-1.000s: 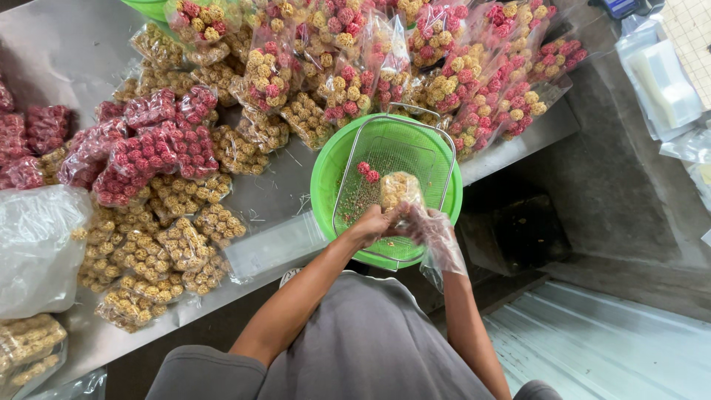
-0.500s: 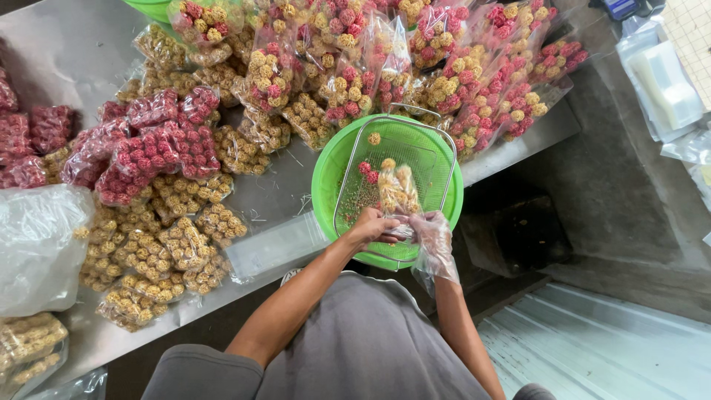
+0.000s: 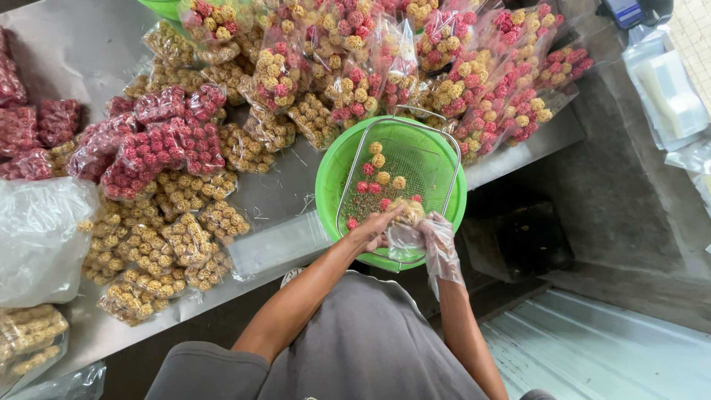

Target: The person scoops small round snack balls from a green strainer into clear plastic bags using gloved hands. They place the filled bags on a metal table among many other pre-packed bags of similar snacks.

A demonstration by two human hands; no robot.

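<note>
Hands at the green basin

Over the near rim of the green basin (image 3: 329,174), the left hand (image 3: 376,230) and the gloved right hand (image 3: 437,241) had fingers closed on a small clear bag (image 3: 406,235) of yellow balls; loose balls lay in the wire basket (image 3: 392,181) inside it, packed bags (image 3: 170,144) beyond on the counter (image 3: 74,52)

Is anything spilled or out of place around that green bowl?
Nothing looks spilled. The loose red and tan balls all lie inside the wire basket set in the green bowl. The one oddity: the bowl overhangs the metal table edge.
</note>
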